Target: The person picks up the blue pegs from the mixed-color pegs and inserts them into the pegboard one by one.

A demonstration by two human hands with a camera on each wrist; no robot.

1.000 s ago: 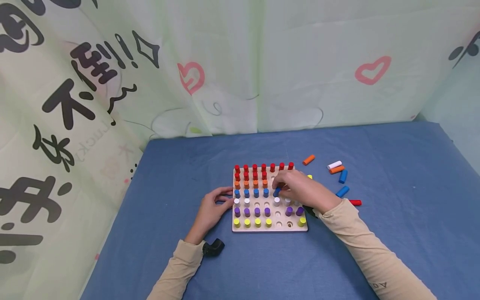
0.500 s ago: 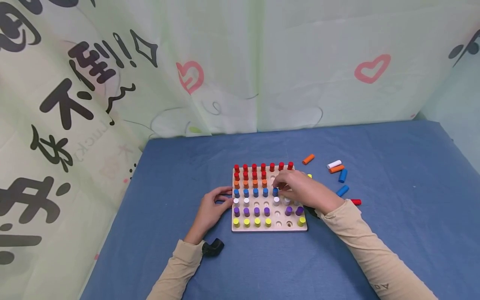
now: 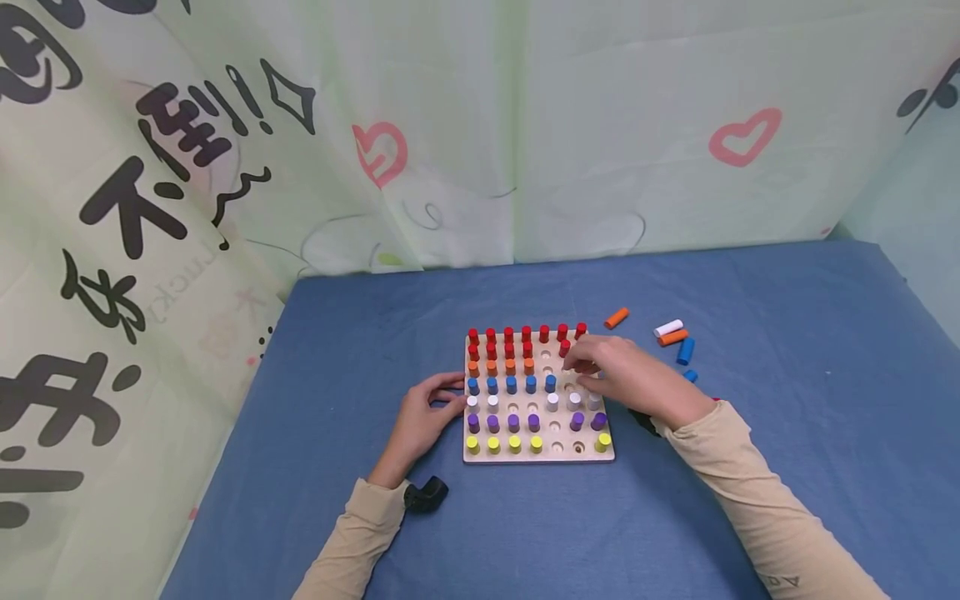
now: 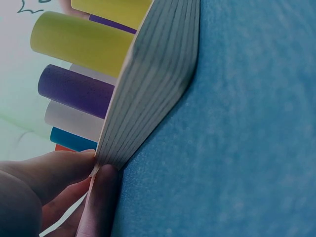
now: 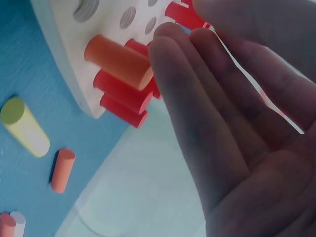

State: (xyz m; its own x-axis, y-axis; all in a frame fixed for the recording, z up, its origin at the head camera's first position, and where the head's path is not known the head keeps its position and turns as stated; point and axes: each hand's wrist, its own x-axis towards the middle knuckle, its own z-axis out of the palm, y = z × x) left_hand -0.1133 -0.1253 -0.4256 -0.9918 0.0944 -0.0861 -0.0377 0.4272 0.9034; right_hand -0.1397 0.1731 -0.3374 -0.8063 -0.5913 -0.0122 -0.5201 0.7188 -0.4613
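A wooden pegboard (image 3: 525,457) lies on the table, with rows of red, orange, blue, white, purple and yellow pegs standing in its holes. My left hand (image 3: 422,422) holds the board's left edge; in the left wrist view its fingertips (image 4: 101,177) meet at the rim. Above the board's right part is my right hand (image 3: 633,375), its fingers (image 5: 182,94) extended and holding nothing. A blue peg (image 3: 551,383) stands upright in its hole, left of that hand. Near these fingers, the right wrist view shows an orange peg (image 5: 118,61) in the board. The right hand hides several holes.
Loose pegs lie right of the board: an orange one (image 3: 617,317), a white one (image 3: 668,328), another orange one (image 3: 673,337) and a blue one (image 3: 686,351). Another blue peg (image 3: 690,377) is partly covered by the right arm. Behind the blue-covered table (image 3: 390,317) hangs a printed curtain (image 3: 450,125).
The blue peg, tilted in my right fingers at first, now stands upright in the blue row. My right hand has let go and moved right. The left hand stays at the board's edge.
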